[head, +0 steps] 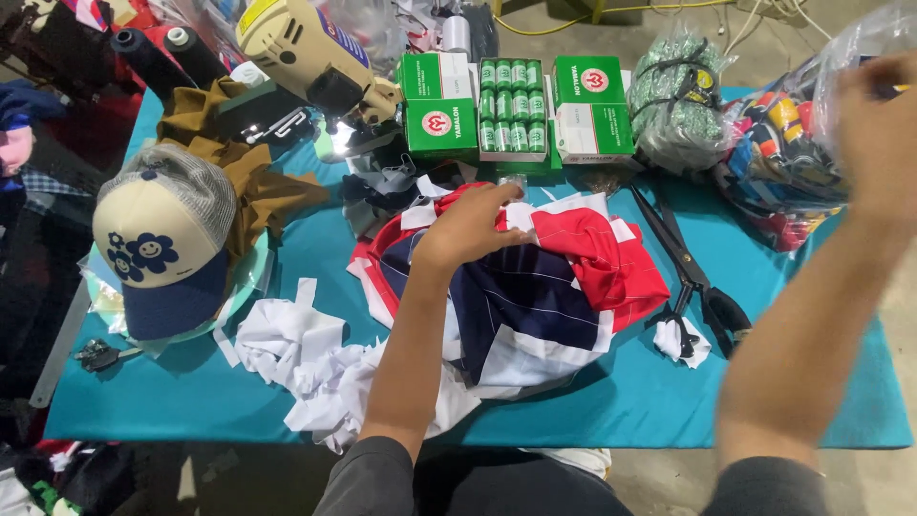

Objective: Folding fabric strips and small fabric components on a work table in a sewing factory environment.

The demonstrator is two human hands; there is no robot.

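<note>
1. Left hand (468,229): fingers curled down in a clenched grip on the red, white and navy fabric (535,287), grasping its upper fold near the middle of the bench (611,401).
2. Right hand (884,134): raised at the right edge of the view and blurred; it lies against a clear plastic bag of coloured items (783,162), but whether its grip is closed or released cannot be told.
3. Fabric: bunched in a heap on the teal bench cover, directly in front of the person, with navy panels below and red panels to the right.
4. White cloth scraps (296,354): loose pile touching the left side of the fabric.
5. Black scissors (693,277): lying on the bench just beside the fabric's right edge, handles toward the person.
6. Cap (167,244): cream front with a blue flower print, navy brim and mesh back, resting at the left end of the bench.
7. Green boxes of thread spools (516,105): a row along the far edge.
8. Sewing machine head (306,53): cream-coloured, at the far left, above brown cloth (248,172).
</note>
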